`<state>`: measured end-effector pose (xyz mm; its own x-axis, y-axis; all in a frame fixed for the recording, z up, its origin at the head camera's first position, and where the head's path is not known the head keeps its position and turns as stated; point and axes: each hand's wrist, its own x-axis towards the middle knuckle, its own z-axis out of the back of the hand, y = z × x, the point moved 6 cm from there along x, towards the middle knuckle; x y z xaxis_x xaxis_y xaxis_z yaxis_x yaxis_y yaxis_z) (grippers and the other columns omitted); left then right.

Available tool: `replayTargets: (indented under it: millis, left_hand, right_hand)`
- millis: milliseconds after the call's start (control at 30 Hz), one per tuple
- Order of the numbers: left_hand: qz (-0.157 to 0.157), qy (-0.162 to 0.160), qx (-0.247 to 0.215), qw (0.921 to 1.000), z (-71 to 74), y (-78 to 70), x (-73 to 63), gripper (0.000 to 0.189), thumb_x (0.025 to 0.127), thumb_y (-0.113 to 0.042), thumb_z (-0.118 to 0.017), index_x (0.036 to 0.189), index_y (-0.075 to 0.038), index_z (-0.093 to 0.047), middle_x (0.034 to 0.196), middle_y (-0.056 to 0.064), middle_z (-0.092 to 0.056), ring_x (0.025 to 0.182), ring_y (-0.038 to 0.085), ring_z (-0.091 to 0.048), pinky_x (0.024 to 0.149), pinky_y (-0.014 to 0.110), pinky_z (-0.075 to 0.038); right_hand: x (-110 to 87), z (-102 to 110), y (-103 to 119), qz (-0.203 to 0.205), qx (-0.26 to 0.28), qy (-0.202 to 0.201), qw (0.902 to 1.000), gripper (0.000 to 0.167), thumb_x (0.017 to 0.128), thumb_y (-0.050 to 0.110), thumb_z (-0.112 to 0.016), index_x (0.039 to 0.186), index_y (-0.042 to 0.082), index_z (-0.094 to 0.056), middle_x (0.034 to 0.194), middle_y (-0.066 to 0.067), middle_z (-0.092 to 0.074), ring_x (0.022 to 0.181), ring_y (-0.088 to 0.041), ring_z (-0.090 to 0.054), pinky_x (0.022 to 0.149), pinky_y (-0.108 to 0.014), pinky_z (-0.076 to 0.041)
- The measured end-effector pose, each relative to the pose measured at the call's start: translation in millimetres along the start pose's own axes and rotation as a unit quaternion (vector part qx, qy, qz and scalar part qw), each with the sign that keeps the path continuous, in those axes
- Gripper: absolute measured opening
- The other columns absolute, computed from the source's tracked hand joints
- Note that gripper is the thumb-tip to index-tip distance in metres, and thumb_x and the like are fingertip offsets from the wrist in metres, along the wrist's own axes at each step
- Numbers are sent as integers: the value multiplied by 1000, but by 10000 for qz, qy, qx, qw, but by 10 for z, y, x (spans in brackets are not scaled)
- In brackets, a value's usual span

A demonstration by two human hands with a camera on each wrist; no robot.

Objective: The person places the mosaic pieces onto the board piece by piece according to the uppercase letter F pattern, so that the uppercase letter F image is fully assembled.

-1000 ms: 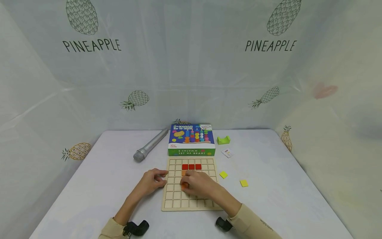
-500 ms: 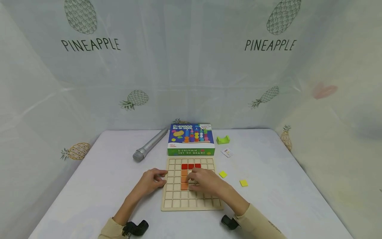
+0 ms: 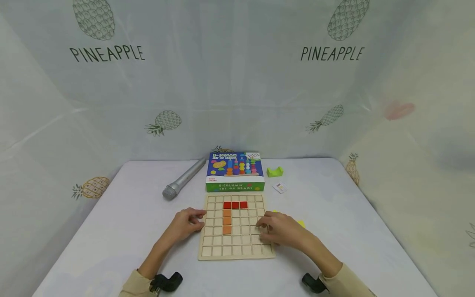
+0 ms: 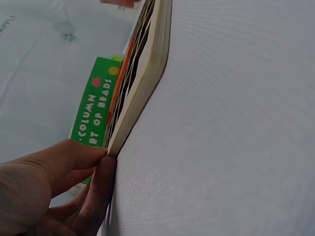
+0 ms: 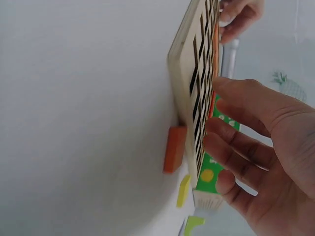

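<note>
A wooden grid board [image 3: 237, 250] lies on the table. Three red tiles [image 3: 235, 205] form a row in it, and three orange tiles [image 3: 227, 220] run down from the leftmost red one. My left hand [image 3: 184, 225] touches the board's left edge with thumb and index fingertips. Over the board's right side is my right hand [image 3: 283, 230], fingers loosely bent and spread, nothing between them. In the right wrist view, a loose orange tile [image 5: 174, 149] lies on the table beside the board, below that hand. In the head view the hand hides this tile.
Past the right hand, yellow tiles [image 3: 301, 223] are partly covered by it. Behind the board stands a bead set box [image 3: 235, 187], with a silver microphone [image 3: 183, 180] to its left. A green curved block [image 3: 275, 172] and a small printed card [image 3: 280, 187] lie to the right.
My right hand has moved right, from the orange tiles in the grid to the board's right edge, uncovering the orange column. The left hand stays at the left edge.
</note>
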<state>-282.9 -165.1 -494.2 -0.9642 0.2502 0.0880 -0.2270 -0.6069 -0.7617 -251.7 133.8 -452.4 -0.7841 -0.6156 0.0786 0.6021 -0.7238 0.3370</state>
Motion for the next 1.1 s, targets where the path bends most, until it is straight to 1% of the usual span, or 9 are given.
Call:
replayTargets:
  millis: [200,333,533,767,1100]
  left_hand:
    - [6,33,-7,10000,10,8,21,39,82,-9,-75,119,-2,-69,100,6,-68,74,5,-62,64,19,-49]
    - [15,0,7,10000,21,12,25,38,81,-9,-76,119,-2,-69,99,6,-68,74,6,-62,64,19,-48]
    - [8,-24,-24,10000,25,13,33,38,82,-9,-76,119,-3,-70,98,6,-68,74,4,-61,64,19,-48]
    - [137,-46,-64,9999,9,8,21,38,81,-8,-76,118,-4,-70,100,6,-68,75,5,-61,64,18,-49]
    - [82,-17,-20,10000,0,12,-8,38,81,-9,-76,118,-3,-69,98,6,-68,73,5,-59,62,19,-47]
  right_hand:
    - [-172,24,-167,-134,37,2,9999,27,80,26,-79,105,17,-74,90,7,-62,72,-2,-55,64,-18,-46]
    - [-240,30,-234,-201,33,44,9998,25,81,26,-79,104,18,-74,89,8,-61,73,-2,-53,64,-18,-45]
    - [-313,64,-294,-162,5,20,9999,25,81,27,-79,105,19,-73,92,9,-63,76,-3,-55,66,-18,-47]
    - [-388,93,-385,-191,-120,-78,9997,24,80,24,-80,103,19,-74,91,11,-62,76,-1,-54,66,-19,-47]
    - [-431,72,-410,-172,-12,-73,9998,18,82,23,-78,99,19,-75,92,11,-62,75,-2,-52,66,-19,-46]
